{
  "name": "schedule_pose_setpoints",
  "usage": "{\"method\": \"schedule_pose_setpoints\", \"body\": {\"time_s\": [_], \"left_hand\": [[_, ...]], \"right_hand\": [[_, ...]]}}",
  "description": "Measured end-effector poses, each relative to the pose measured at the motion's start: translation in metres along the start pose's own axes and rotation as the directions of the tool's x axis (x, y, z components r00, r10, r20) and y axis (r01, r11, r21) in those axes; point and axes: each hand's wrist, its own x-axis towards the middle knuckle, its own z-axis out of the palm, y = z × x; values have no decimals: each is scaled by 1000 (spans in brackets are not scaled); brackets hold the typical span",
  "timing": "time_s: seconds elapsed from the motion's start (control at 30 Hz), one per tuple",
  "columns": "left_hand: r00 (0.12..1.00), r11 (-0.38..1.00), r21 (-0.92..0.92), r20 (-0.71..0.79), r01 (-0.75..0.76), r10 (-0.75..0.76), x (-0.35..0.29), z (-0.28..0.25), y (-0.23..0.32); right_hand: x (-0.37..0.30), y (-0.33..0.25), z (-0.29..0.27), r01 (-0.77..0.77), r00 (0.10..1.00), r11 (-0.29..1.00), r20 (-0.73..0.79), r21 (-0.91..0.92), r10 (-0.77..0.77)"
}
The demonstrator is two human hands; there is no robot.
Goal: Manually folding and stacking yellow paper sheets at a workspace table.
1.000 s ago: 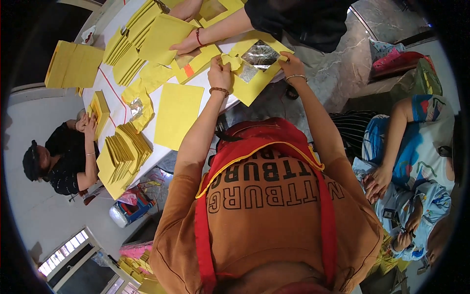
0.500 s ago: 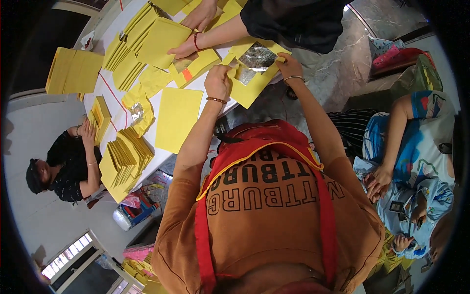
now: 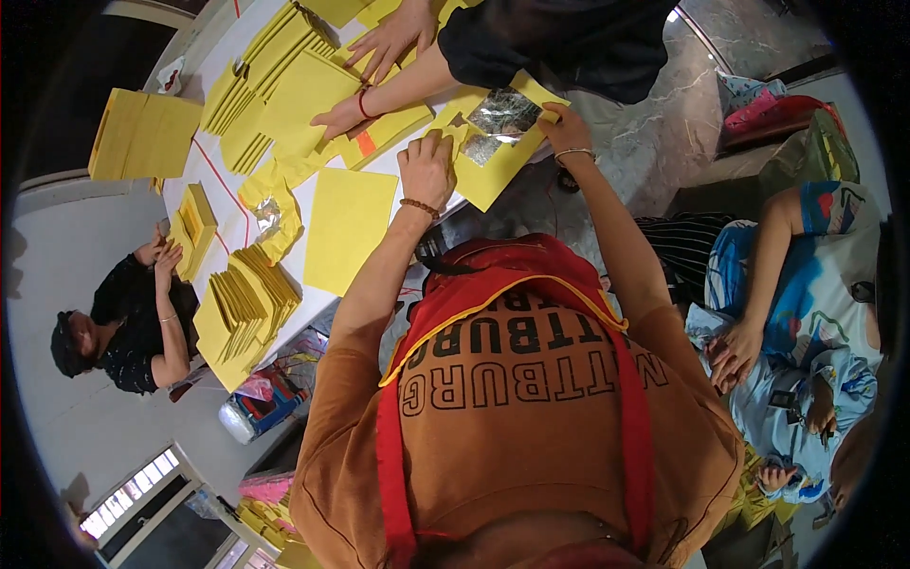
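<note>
Near the table's front edge lies a yellow paper sheet with two shiny silver patches. My right hand pinches its right edge between thumb and fingers. My left hand rests by the sheet's left edge, palm down, fingers extended and slightly apart, with the fingertips at the paper. A plain yellow sheet lies to the left of my left wrist. Just beyond my left hand is a yellow stack with an orange mark, partly covered by a co-worker's forearm.
A co-worker's hands work among yellow bundles across the table. Fanned yellow folds and a crumpled yellow wrapper lie left. Another person handles a yellow block. People sit at the right.
My left hand has loosened from the sheet's left edge and its fingers have stretched forward. My right hand keeps its hold. The co-worker's yellow packet has been lowered onto the bundles, and their hands have spread.
</note>
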Motion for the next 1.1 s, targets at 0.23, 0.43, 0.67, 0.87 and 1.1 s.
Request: {"method": "schedule_pose_setpoints", "body": {"time_s": [0.23,0.43,0.67,0.87,1.1], "left_hand": [[988,951,-270,38,151,-147,8,-3,5],[994,939,-333,-39,81,-99,10,15,-16],[991,997,-24,119,68,-65,24,0,-11],[964,975,-87,189,207,-188,10,35,-16],[952,970,-15,193,243,-236,16,23,6]], "right_hand": [[2,5,4,42,996,997,-78,68,-37],[1,-2,-1,-53,998,999,42,2,53],[4,2,0,-35,999,999,17,-28,36],[13,26,24,56,989,972,-118,-229,-85],[19,23,22,154,958,941,-186,-302,-217]]}}
